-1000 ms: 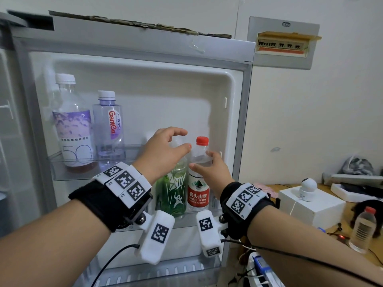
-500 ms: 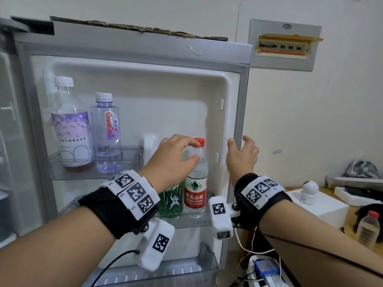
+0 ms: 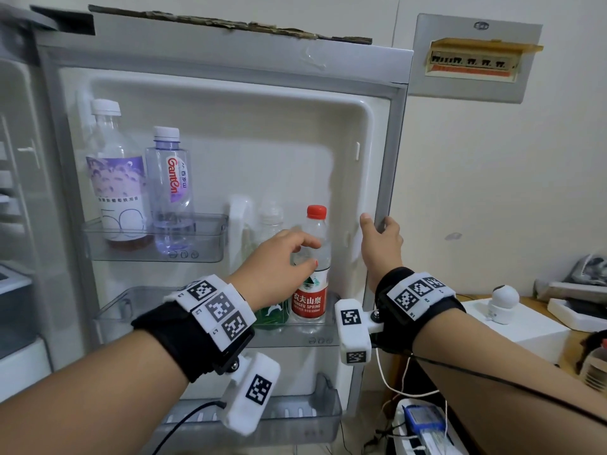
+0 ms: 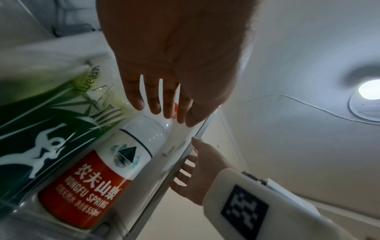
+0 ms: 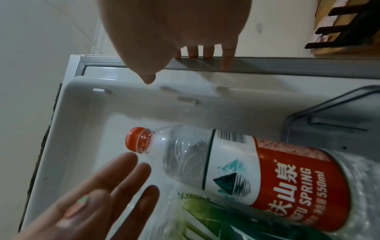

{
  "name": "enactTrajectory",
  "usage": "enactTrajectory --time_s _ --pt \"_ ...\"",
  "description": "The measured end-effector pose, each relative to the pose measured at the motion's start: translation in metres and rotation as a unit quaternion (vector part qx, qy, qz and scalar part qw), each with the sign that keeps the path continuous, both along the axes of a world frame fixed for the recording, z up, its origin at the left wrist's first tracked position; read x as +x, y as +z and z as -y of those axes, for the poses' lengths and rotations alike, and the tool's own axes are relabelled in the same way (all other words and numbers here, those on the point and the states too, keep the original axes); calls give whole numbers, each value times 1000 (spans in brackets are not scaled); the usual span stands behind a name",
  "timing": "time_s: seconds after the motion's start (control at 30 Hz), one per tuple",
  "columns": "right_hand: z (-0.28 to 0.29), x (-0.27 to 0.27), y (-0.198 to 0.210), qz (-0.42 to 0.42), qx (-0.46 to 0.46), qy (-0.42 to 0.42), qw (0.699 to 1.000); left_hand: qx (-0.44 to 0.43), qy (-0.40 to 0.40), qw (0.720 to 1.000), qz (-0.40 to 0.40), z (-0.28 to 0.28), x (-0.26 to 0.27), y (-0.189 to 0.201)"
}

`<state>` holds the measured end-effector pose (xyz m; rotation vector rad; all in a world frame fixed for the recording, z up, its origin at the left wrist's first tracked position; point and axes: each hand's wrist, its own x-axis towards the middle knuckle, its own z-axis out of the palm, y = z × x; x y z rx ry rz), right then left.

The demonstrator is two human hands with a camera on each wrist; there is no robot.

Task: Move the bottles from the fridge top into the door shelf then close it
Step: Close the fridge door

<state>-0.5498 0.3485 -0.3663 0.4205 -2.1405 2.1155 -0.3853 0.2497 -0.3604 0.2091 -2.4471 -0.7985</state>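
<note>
The fridge door (image 3: pixel 382 178) stands open. On its middle door shelf (image 3: pixel 131 310) a red-capped Nongfu Spring bottle (image 3: pixel 312 290) (image 4: pixel 90 183) (image 5: pixel 267 175) stands upright beside a green-labelled bottle (image 3: pixel 271 315) (image 4: pixel 41 116). My left hand (image 3: pixel 305 254) (image 4: pixel 164 105) (image 5: pixel 115 178) hovers just in front of the red-capped bottle's shoulder, fingers straight and spread, holding nothing. My right hand (image 3: pixel 377 231) (image 5: pixel 185 61) (image 4: pixel 195 167) grips the door's free edge, fingers over the grey seal and thumb on the inner liner.
The upper door shelf (image 3: pixel 203 247) holds a white-capped purple-label bottle (image 3: pixel 115 178) and a Ganten bottle (image 3: pixel 169 188). The bottom door shelf (image 3: pixel 295 418) sits below. A table with a white box (image 3: pixel 512 336) and floor cables (image 3: pixel 423 425) lie right of the door.
My right hand left the red-capped bottle and took hold of the door's edge. My left hand came off the bottle tops and dropped lower, opening in front of the red-capped bottle.
</note>
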Motion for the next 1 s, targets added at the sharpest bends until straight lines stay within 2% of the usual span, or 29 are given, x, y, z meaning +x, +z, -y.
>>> enactTrajectory --time_s 0.27,0.5,0.8,1.0 --pt "-12 16 -4 2 -33 -19 999 -8 -7 1000 27 -10 13 -11" --pt "-29 52 -7 -10 -51 -66 996 -10 -9 999 30 -18 39 -19" --pt "-56 135 -12 -36 -51 -122 991 1 -27 1000 6 -36 109 -20" --pt "-77 210 -18 -63 -45 -125 989 -11 -43 999 3 -54 169 -24"
